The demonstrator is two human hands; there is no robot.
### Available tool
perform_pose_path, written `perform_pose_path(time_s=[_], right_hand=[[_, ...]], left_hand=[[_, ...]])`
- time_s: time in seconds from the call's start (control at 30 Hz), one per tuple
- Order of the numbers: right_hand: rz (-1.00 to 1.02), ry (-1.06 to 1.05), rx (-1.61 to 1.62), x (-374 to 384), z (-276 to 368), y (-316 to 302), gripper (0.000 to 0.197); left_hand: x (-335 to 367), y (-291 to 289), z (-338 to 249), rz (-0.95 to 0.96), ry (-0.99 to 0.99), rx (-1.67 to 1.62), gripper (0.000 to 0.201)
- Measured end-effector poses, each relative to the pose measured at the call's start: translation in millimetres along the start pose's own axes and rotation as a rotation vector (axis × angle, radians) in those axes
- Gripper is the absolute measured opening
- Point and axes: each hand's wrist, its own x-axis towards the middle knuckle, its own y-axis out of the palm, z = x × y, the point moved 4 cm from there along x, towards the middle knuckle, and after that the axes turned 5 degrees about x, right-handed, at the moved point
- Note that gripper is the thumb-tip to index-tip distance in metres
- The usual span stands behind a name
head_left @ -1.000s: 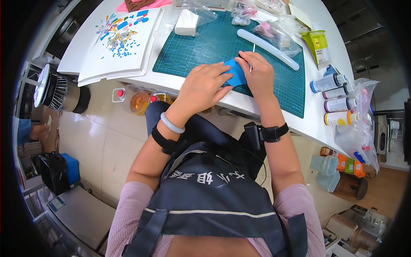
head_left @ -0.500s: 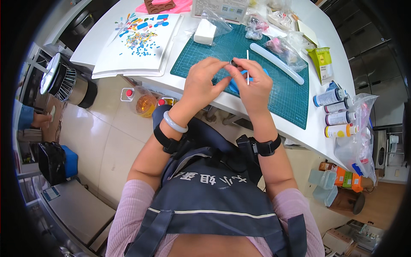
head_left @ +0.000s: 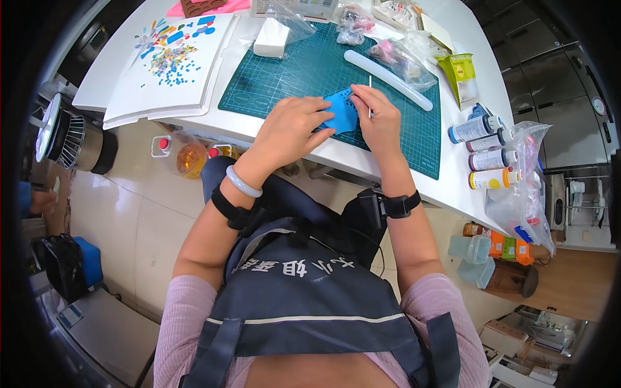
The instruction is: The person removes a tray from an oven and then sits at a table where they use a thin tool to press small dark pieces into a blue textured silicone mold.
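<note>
Left hand (head_left: 291, 127) curls at the nine o'clock edge of a blue sheet (head_left: 341, 117), fingers laid over it and thumb low beneath, so that it looks lightly pinched. Right hand (head_left: 377, 119) sits at three o'clock with thumb and forefinger drawn together by the sheet's top corner, a slim white stick (head_left: 370, 97) caught upright among the fingers; from where I stand I can't tell whether those tips grip the blue or merely brush it. It's up over the front of the bench (head_left: 462, 191), near the edge of a green cutting mat (head_left: 310, 71), and I can't say if its underside touches. I'd judge it thin, light and floppy, maybe a bit stretchy, and weakest around the small round holes near one o'clock. The plain, unpierced margin seems the place to hold, with flat fingers and little pull. Past it, between one and two o'clock, a pale roller (head_left: 388, 79) lies slantwise on the mat, with clear bags (head_left: 401, 61) just beyond. Bottles (head_left: 495, 179) line up toward half past three. Farther round, a white block (head_left: 272, 37) sits toward half past ten, and a white board (head_left: 129, 97) strewn with coloured bits lies past nine.
</note>
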Motion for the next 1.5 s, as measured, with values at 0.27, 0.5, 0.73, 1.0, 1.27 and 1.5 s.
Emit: perform_pose_path(time_s=[0.27, 0.5, 0.73, 1.0, 1.27, 1.5], right_hand=[[-0.014, -0.066, -0.012, -2.8, -3.3, 1.3, 0.018], [0.008, -0.082, -0.044, -0.8, -1.7, 4.4, 0.018], [0.030, -0.128, -0.102, -1.0, -2.1, 6.6, 0.020], [0.030, -0.170, -0.123, -0.4, 2.2, 8.3, 0.021], [-0.029, -0.229, -0.228, -0.6, 0.5, 8.6, 0.020], [-0.081, -0.240, -0.243, 1.5, 1.7, 5.8, 0.018]], left_hand=[[-2.8, 0.8, -2.0, -0.023, -0.001, 0.006, 0.026], [-3.6, 1.6, -0.3, -0.024, 0.000, 0.014, 0.027], [-4.0, 3.4, 1.0, -0.026, -0.003, 0.014, 0.028], [-5.5, 3.2, 0.9, -0.013, -0.016, 0.023, 0.029], [-4.2, 2.9, -0.5, -0.008, -0.005, 0.024, 0.029], [-0.9, 0.5, -1.3, -0.010, 0.001, 0.027, 0.029]])
